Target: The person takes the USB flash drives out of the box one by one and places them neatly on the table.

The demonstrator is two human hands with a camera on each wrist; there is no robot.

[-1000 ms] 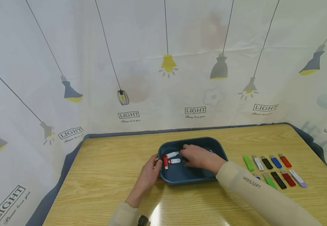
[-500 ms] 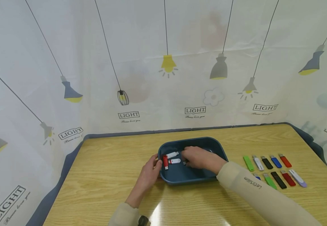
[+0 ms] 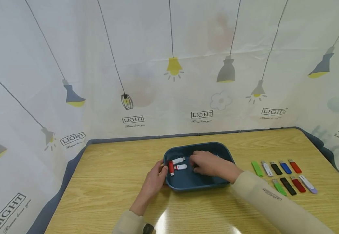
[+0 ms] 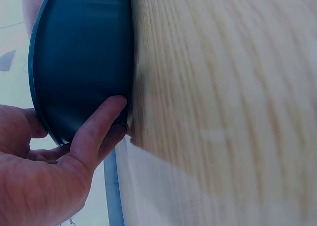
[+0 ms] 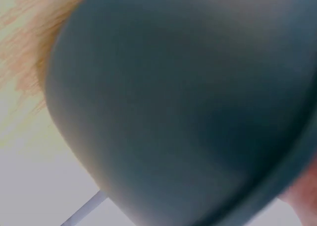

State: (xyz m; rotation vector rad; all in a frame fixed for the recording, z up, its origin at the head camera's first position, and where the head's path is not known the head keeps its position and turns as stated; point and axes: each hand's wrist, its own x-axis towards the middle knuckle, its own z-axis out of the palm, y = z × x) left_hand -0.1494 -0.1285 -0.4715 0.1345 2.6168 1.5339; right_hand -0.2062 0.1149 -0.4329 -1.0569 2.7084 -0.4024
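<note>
My left hand [image 3: 155, 178] grips the left end of a dark blue plastic bin [image 3: 198, 187], thumb at the rim and fingers around the outside wall, as the left wrist view shows. Inside the bin at the left lie a white USB flash drive [image 3: 178, 160], a red one [image 3: 171, 168] and a red-and-white one [image 3: 182, 167]. Just right of them my right hand [image 3: 207, 162] is down in the bin, its fingers curled in a pinch around a dark flash drive, mostly hidden beneath them. The right wrist view is filled by the bin's blurred outer wall.
Right of the bin, several USB flash drives lie in two slanted rows on the wooden table [image 3: 114, 182], among them a green one [image 3: 257, 169], a black one [image 3: 288, 186] and a white-and-lilac one [image 3: 308, 184]. My right sleeve [image 3: 263, 191] passes over the lower row's left end.
My right hand has shifted slightly right within the bin, and a metal plug seen by its fingers is now hidden. The sleeve now covers a blue flash drive. My left hand stays put.
</note>
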